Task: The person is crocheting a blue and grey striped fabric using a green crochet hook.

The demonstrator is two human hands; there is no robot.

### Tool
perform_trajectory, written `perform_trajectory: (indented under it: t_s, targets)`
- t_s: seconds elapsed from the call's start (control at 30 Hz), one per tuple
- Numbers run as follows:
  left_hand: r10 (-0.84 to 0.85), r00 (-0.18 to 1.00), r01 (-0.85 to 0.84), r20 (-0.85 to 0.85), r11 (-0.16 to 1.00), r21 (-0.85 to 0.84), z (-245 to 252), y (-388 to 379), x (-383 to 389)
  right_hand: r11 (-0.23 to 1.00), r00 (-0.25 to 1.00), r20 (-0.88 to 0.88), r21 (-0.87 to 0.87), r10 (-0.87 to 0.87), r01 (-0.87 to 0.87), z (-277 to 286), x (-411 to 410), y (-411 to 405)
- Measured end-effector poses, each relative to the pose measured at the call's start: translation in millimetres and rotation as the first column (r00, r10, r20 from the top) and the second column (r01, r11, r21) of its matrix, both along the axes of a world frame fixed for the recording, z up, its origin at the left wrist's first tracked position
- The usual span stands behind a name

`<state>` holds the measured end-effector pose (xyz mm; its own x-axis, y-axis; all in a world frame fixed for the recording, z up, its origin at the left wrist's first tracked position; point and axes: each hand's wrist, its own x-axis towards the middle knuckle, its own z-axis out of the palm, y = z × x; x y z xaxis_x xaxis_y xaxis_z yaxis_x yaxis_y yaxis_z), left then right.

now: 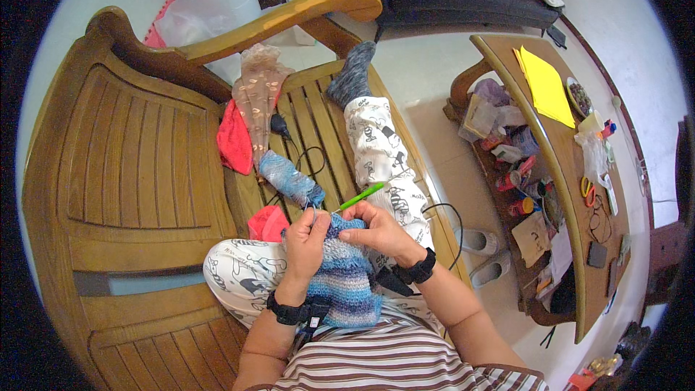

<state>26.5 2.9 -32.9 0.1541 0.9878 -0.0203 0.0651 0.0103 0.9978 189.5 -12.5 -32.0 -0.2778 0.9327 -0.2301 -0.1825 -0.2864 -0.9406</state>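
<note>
A striped blue, white and purple crocheted piece [345,288] hangs from my hands over my lap. My left hand [307,241] pinches its upper edge, with a strand of yarn at the fingers. My right hand [377,228] grips the same edge from the other side. A crochet hook with a green handle [361,197] sticks out above my right fingers, its tip end by the crocheted edge. Just beyond my left hand, a blue and white ball of yarn [290,176] lies on the slatted wooden bench [331,119].
Red cloth [234,138], a brown patterned fabric [260,92] and a black cable [312,160] lie on the bench. To the right stands a wooden coffee table [575,174] bearing scissors [587,191], yellow paper [545,87] and glasses. Slippers [480,241] are on the floor beside the bench.
</note>
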Motion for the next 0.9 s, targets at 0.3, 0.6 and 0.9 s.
perform_trajectory:
  t_s: [0.3, 0.6, 0.9]
  targets:
    - [-0.032, 0.997, 0.033, 0.07, 0.999, -0.021, -4.9, -1.4, -1.1, 0.986, 0.978, -0.209, -0.165, -0.019, -0.016, -7.7, 2.3, 0.7]
    - [-0.063, 0.998, 0.063, -0.02, 0.998, -0.007, 4.3, -5.0, 5.1, 0.987, 0.903, -0.425, -0.112, 0.055, -0.113, -25.7, 7.1, 0.7]
    - [0.03, 0.987, -0.015, -0.16, 0.996, 0.092, 11.8, -4.9, 5.3, 0.998, 0.988, -0.155, -0.068, -0.013, 0.003, -9.9, -0.5, 2.2]
